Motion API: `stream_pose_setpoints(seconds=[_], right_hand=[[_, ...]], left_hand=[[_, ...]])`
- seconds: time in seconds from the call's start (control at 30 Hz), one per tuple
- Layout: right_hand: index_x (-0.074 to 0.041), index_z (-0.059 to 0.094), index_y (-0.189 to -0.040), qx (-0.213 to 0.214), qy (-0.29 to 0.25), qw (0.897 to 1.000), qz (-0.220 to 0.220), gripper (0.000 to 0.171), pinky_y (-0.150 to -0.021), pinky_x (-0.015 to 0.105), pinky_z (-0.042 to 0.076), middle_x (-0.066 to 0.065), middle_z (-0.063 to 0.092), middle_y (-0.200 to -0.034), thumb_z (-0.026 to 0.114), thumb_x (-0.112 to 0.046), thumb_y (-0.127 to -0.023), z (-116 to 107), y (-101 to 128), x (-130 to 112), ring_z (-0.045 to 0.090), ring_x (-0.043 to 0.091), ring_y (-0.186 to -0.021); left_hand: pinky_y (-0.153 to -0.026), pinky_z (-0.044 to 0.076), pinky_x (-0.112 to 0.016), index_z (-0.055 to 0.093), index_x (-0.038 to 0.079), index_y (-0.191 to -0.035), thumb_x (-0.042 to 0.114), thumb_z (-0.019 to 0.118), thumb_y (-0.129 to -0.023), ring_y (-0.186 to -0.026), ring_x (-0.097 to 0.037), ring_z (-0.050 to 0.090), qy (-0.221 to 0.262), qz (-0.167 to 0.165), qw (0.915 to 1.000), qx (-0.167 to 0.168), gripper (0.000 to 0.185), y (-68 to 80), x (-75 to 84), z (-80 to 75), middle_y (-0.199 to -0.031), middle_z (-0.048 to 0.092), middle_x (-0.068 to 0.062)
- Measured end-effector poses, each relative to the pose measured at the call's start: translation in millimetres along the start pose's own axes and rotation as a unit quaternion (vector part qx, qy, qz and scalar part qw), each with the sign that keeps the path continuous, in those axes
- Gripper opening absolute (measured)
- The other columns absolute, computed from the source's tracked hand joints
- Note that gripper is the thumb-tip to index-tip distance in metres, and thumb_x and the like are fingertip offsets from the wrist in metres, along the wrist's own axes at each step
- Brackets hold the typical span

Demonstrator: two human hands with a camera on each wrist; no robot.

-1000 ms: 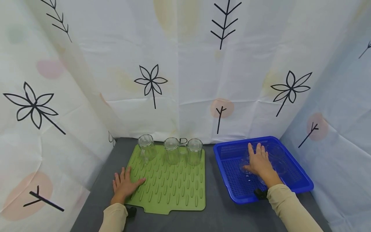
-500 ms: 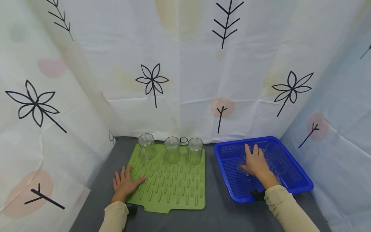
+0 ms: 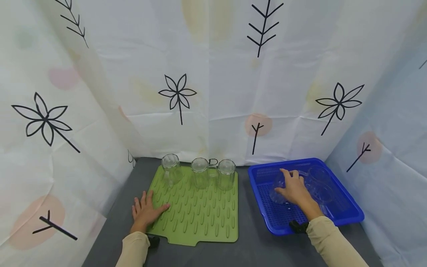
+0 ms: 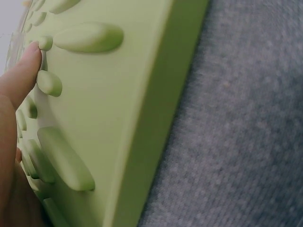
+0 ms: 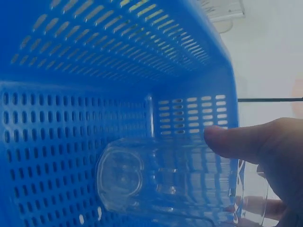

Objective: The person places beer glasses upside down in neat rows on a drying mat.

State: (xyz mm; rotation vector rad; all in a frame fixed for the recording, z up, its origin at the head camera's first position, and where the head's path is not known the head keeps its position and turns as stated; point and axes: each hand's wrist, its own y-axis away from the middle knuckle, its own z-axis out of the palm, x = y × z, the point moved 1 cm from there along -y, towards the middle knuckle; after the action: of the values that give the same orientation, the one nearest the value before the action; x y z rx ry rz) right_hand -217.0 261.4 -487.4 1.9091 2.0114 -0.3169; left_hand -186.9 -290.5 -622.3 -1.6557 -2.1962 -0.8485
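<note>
Now: right hand (image 3: 293, 191) wrapped round lying glass (image 5: 161, 182) inside blue basket (image 3: 347, 215), thumb on top for hold. Left hand (image 3: 145, 212) flat, fingers straight, pinning green mat (image 3: 200, 218) against table (image 3: 247, 222).

Head overview; wrist close-ups below.

Drying mat (image 3: 197, 215): matt green, rubbery-looking, with smooth raised ribs. Table surface (image 4: 246, 142): grey cloth with a rough, felt-like nap. Basket (image 3: 337, 217): glossy blue plastic, its walls and floor perforated with slots. Glass (image 5: 165, 179) gripped by the right hand (image 3: 293, 191): clear, smooth and ribbed along its side, as are the three clear glasses (image 3: 199, 172) on the mat. Backdrop (image 3: 213, 74): thin, creased white fabric, matt, printed with black leaf figures. Sleeves (image 3: 328, 241): matt beige cloth.
</note>
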Motion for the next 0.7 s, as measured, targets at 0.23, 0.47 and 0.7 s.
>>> stream_pose_setpoints(seconds=[0.23,0.47,0.7], right_hand=[[-0.001,0.035,-0.154,0.017,-0.024,1.000,-0.001,0.080,-0.083,0.068,0.050,0.040,0.032,-0.141,0.077,-0.025,-0.090,-3,6,-5,0.037,0.061,-0.126],[0.001,0.040,-0.150,0.054,-0.030,0.998,0.016,0.080,-0.082,0.066,0.050,0.038,0.038,-0.136,0.079,-0.031,-0.088,-13,14,-15,0.043,0.059,-0.121],[0.003,0.039,-0.148,0.095,-0.036,0.995,0.013,0.083,-0.088,0.068,0.049,0.039,0.042,-0.139,0.078,-0.039,-0.088,-27,22,-21,0.048,0.057,-0.122]], left_hand=[[-0.118,-0.017,-0.073,0.003,0.010,-0.165,0.070,0.066,-0.086,-0.152,-0.054,-0.025,0.006,0.001,1.0000,0.007,0.118,1.8,2.9,-0.6,-0.169,-0.013,-0.025],[-0.119,-0.016,-0.073,0.003,0.010,-0.165,0.070,0.066,-0.087,-0.152,-0.054,-0.024,0.001,0.001,1.0000,0.007,0.117,1.2,2.9,0.4,-0.169,-0.012,-0.026],[-0.118,-0.017,-0.072,0.001,0.011,-0.166,0.071,0.065,-0.086,-0.152,-0.053,-0.025,0.001,0.003,1.0000,0.004,0.118,-0.4,1.0,1.5,-0.169,-0.014,-0.026]])
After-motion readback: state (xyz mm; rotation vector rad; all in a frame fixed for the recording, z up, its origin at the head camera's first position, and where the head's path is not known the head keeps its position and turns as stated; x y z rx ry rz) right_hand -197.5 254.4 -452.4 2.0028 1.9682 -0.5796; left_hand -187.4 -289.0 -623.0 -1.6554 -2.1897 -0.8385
